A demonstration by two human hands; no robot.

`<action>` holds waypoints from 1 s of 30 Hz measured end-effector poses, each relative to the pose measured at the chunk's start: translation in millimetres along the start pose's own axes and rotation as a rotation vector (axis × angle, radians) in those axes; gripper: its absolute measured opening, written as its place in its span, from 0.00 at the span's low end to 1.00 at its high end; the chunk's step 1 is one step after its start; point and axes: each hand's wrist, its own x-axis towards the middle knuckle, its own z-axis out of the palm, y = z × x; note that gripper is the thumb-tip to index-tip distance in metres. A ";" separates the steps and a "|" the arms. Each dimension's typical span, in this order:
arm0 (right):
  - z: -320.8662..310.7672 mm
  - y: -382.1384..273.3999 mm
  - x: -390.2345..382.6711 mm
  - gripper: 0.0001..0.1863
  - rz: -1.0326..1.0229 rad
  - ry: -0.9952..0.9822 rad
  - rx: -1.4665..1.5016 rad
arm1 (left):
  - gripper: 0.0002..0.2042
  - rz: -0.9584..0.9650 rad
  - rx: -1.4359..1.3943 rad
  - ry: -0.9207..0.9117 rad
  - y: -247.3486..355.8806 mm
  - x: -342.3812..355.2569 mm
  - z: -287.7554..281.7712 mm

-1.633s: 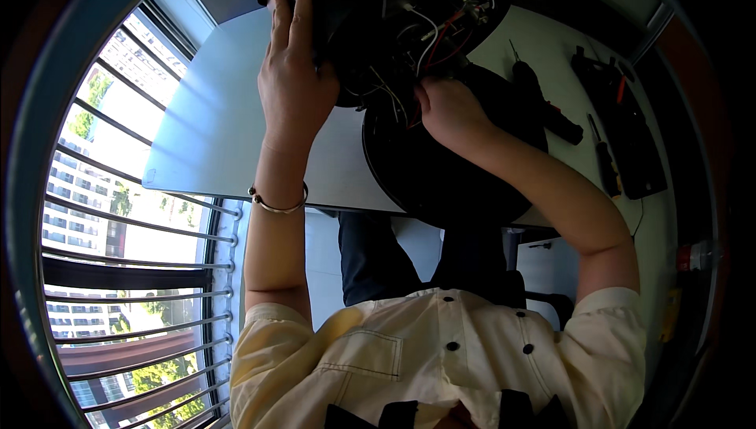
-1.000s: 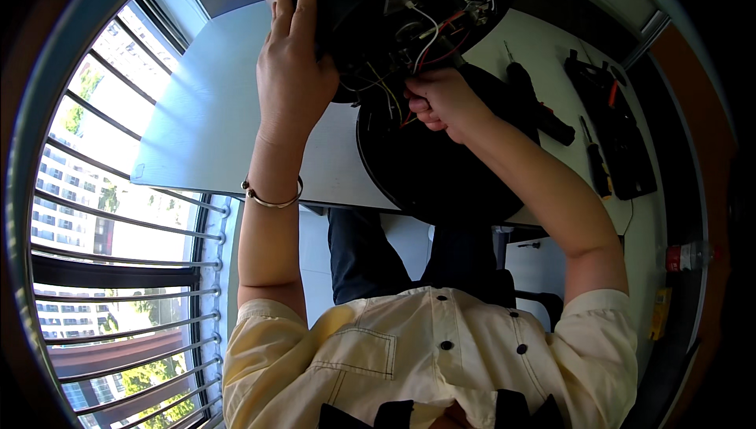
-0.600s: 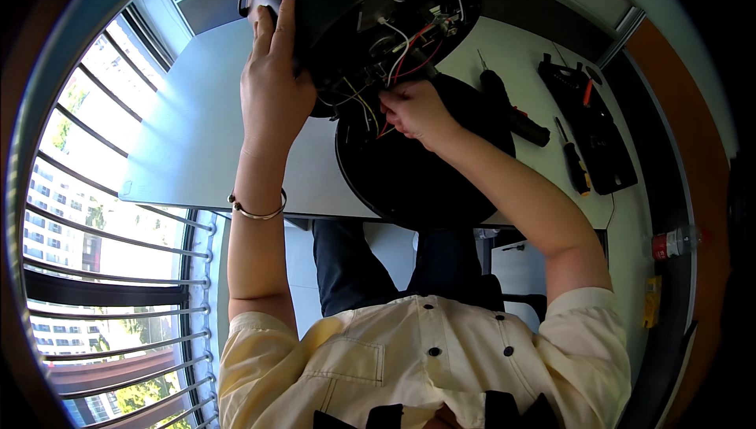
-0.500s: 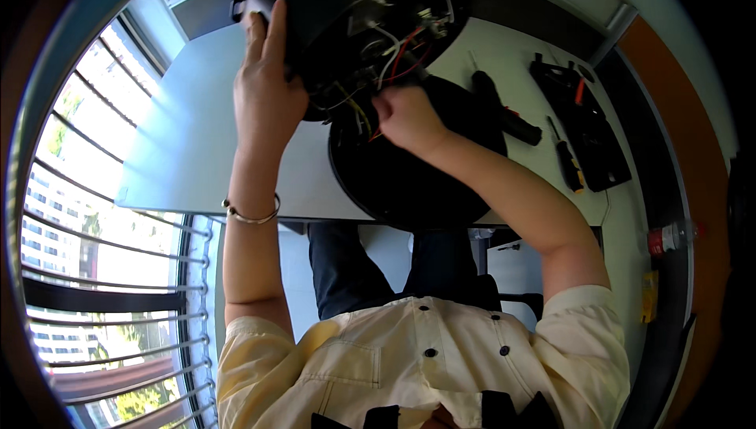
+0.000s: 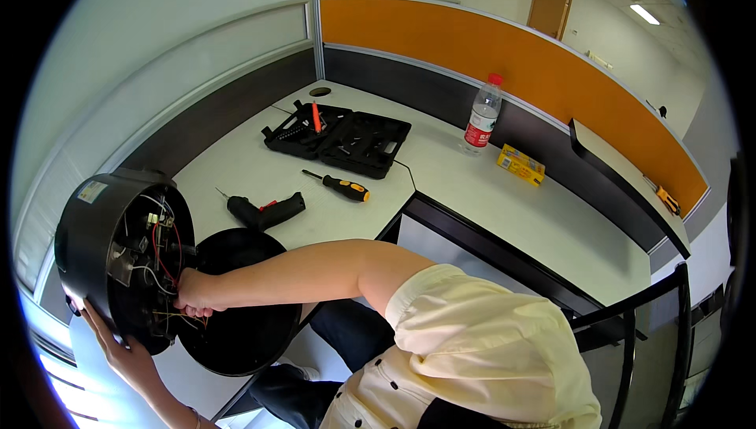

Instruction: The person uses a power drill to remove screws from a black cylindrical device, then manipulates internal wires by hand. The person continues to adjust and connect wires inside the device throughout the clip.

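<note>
A black, drum-shaped appliance housing (image 5: 90, 228) lies tipped on its side at the left, its open end showing metal parts and red, white and yellow wires (image 5: 160, 260). My left hand (image 5: 122, 358) lies against the lower outside of the housing, fingers stretched out. At the open end, my right hand (image 5: 197, 291) is closed among the wires; what its fingers pinch is hidden. Just under that hand and forearm is a round black cover (image 5: 244, 342), beside the housing, and wires run down toward it.
Beyond my right arm lie a black cordless screwdriver (image 5: 264, 212), a black and yellow screwdriver (image 5: 346, 188) and an open black tool case (image 5: 366, 144). A red-capped plastic bottle (image 5: 482, 122) and a yellow box (image 5: 520, 165) stand by the orange partition (image 5: 441, 51). A black-framed chair (image 5: 630, 327) is at right.
My view has swung to the right, bringing the bottle, box and partition into fuller sight. Both hands keep their places: the left on the housing, the right among the wires.
</note>
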 end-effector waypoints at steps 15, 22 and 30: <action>-6.2 28.3 22.9 0.08 -0.718 0.435 -1.045 | 0.41 -0.011 0.004 -0.023 2.5 -0.4 0.9; 1.7 23.9 5.2 0.07 -0.732 0.415 -1.372 | 0.41 0.020 0.034 -0.015 -6.8 -2.6 6.3; -13.3 -15.4 9.0 0.07 0.118 -0.177 0.051 | 0.40 0.084 0.051 0.022 -0.9 -0.3 2.8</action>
